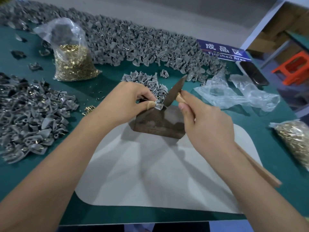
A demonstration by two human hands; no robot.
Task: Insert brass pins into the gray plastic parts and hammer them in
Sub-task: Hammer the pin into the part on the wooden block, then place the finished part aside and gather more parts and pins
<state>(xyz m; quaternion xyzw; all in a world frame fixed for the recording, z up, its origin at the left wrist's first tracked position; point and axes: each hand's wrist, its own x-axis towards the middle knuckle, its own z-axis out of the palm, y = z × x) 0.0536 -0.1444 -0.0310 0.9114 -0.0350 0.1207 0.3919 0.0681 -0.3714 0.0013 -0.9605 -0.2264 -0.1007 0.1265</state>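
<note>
Green workbench [103, 84]: one gray part [158, 106] is pinched on the dark block [158, 123] by the left hand [127, 104]; hammer [175, 91] gripped by the right hand [205, 124]. Pinned parts [30, 118] are heaped left; far more unfinished parts [133, 41] are piled beyond.

The light is cool, even and moderately bright, falling from overhead. Several soft, overlapping shadows of the arms fan out across the pale mat [160, 173], which suggests more than one lamp. The clear plastic bag [66, 39] shows faint sheen, no hard glare. The wide-angle lens bends the worktop [103, 82] edges and stretches the forearms. The hammer head [175, 91] is slightly motion-blurred; far corners look soft.
</note>
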